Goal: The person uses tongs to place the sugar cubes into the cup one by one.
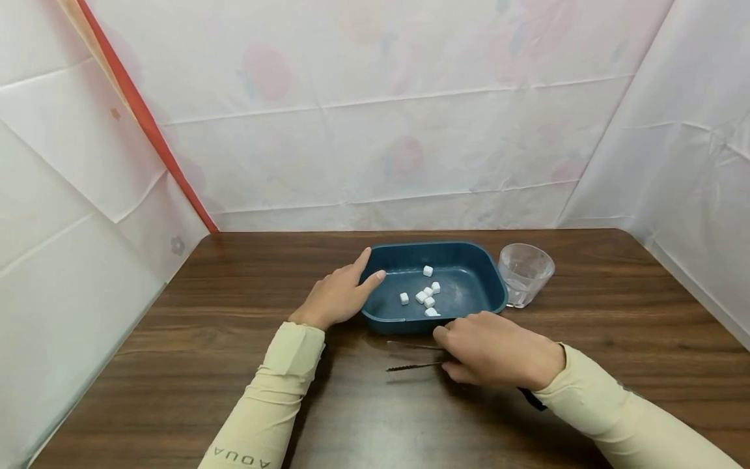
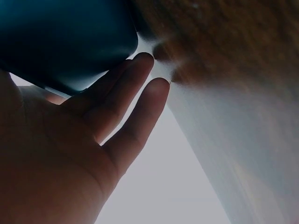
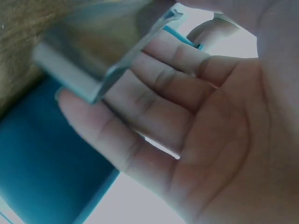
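My left hand (image 1: 336, 296) rests at the left end of a blue tray (image 1: 375, 319), thumb reaching over the rim. In the left wrist view its fingers (image 2: 140, 121) are nearly straight along the tray's outer wall. My right hand (image 1: 498, 352) holds metal tongs (image 1: 413, 367) in front of the tray, and their two tips point left, apart, with nothing between them. A bent metal band of the tongs (image 3: 100, 42) lies across the fingers in the right wrist view. Several white cubes (image 1: 428, 293) lie in the tray, most bunched near the middle.
Right of the tray, close to its rim, stands a clear glass (image 1: 525, 277). Everything sits on a dark wooden table (image 1: 205, 339). White patterned sheets (image 1: 375, 150) hang behind and on both sides.
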`<state>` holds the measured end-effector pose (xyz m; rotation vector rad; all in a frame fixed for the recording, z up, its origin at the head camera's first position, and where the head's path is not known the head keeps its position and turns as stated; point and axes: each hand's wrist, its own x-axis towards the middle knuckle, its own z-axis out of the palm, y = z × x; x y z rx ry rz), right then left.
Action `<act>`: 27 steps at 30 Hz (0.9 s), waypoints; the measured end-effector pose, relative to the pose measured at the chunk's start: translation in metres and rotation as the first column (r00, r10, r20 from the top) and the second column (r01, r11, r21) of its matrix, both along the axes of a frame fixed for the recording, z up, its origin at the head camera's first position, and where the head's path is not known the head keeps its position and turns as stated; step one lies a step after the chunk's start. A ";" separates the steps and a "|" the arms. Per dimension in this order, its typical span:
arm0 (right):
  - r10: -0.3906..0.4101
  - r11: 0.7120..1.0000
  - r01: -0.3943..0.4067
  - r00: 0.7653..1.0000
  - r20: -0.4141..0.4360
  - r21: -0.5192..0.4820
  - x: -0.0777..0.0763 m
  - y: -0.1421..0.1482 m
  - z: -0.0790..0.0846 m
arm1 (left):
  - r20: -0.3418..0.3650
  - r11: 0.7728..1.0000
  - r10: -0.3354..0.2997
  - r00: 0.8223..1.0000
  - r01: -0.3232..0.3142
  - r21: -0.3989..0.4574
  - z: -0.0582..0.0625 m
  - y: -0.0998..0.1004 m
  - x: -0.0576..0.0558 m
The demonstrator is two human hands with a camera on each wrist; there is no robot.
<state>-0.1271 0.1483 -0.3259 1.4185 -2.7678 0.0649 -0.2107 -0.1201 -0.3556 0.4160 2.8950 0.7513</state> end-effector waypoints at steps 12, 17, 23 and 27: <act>0.037 0.993 -0.045 0.997 -0.070 -0.113 -0.009 0.004 0.009 | -0.001 1.000 0.000 1.000 0.000 0.004 0.002 -0.001 -0.001; 0.059 0.982 -0.073 0.995 -0.087 -0.172 -0.011 0.006 0.011 | 0.002 1.000 0.000 1.000 0.000 0.001 0.001 -0.001 -0.001; 0.085 0.964 -0.099 0.994 -0.067 -0.247 -0.013 0.010 0.014 | 0.000 1.000 0.003 1.000 -0.003 -0.001 0.000 0.000 0.000; 0.095 0.955 -0.115 0.992 -0.086 -0.273 -0.012 0.012 0.016 | -0.003 1.000 0.001 1.000 -0.001 -0.002 0.000 0.000 0.000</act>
